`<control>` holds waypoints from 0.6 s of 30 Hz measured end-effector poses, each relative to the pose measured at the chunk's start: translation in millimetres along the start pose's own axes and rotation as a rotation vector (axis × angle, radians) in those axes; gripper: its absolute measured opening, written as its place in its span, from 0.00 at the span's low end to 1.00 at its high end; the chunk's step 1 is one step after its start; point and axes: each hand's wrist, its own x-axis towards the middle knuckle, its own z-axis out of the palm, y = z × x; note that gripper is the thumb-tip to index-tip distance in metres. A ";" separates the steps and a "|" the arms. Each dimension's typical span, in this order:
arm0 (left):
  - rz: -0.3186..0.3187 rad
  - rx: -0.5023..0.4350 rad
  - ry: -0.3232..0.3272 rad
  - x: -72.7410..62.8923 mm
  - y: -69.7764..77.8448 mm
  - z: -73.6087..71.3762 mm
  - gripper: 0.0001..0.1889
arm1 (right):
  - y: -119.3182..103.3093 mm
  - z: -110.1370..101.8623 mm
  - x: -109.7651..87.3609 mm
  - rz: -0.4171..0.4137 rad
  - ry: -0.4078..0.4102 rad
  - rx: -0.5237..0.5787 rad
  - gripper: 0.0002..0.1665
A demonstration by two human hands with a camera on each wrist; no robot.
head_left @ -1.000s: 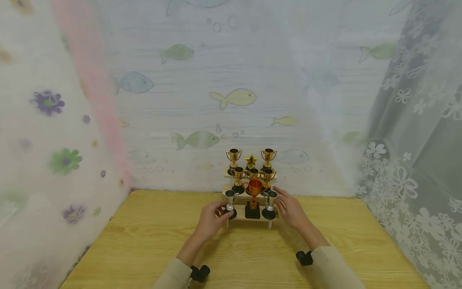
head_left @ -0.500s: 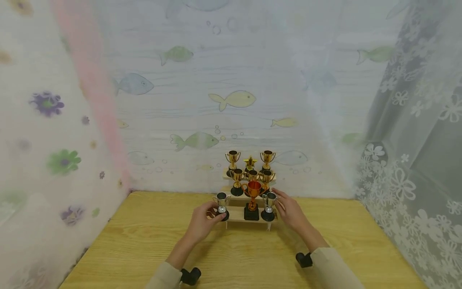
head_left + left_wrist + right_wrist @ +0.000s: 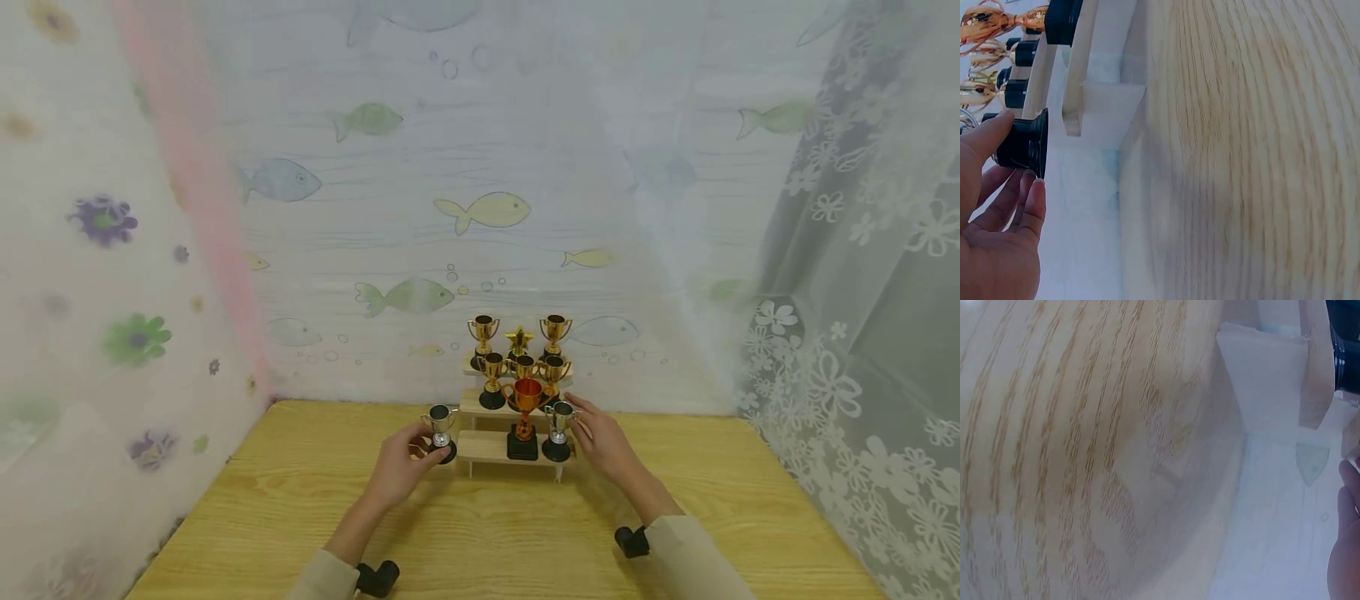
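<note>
My left hand [image 3: 401,462] pinches a small silver trophy cup [image 3: 440,423] by its black base [image 3: 1021,142], thumb on one side and fingers on the other. The cup is upright, off the left end of the bottom step of a wooden stepped stand [image 3: 483,448]. Another silver trophy cup [image 3: 558,423] stands at the right end of that step. Beside it, my right hand [image 3: 611,446] has its fingers extended at the stand's right side. An orange-bronze trophy cup [image 3: 523,429] on a square black base stands on the bottom step, between the middle and the right end.
Several gold trophy cups [image 3: 492,375] fill the upper steps, with a gold star trophy [image 3: 519,340] at the top middle. The stand is on a wood-grain table [image 3: 360,492] near a fish-patterned wall covering [image 3: 420,242]. A lace curtain [image 3: 832,400] hangs at the right.
My left hand has taken the silver cup leftward off the bottom step, leaving that step's left end bare. My right hand stays at the stand's right side.
</note>
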 end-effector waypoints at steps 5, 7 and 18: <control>-0.018 -0.006 0.013 0.3 -4.3 -4.5 0.11 | 3.6 1.8 0.5 0.004 0.005 0.013 0.09; -0.024 -0.014 0.017 0.4 -6.0 -5.9 0.11 | 4.7 2.2 0.6 0.006 0.013 0.031 0.10; -0.043 -0.033 0.010 -3.5 -7.8 -12.5 0.10 | 7.3 6.9 0.3 0.038 0.098 0.084 0.12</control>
